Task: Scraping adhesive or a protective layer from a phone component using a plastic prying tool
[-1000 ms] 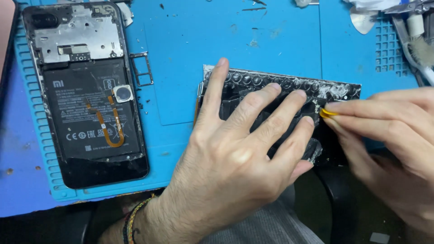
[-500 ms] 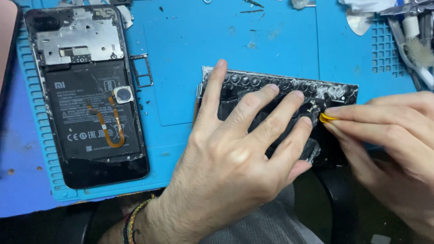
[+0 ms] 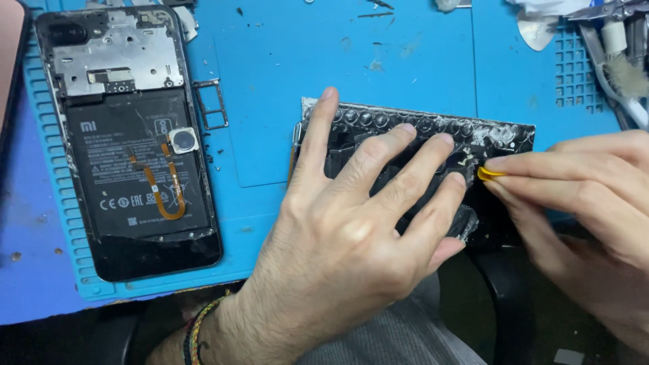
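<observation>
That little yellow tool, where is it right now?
The yellow tool is on the right of the head view, pinched in the right hand fingertips, against the black panel beside the left hand.

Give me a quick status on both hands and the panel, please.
Left hand spread flat, pressing the black panel. Right hand pinching a yellow pick at the panel's right end. Opened phone lies apart, left on blue mat.

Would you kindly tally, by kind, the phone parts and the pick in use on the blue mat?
Opened phone body: 1
Black back panel under the left hand: 1
SIM tray: 1
Yellow pick pinched in the right hand: 1
Total: 4
</observation>
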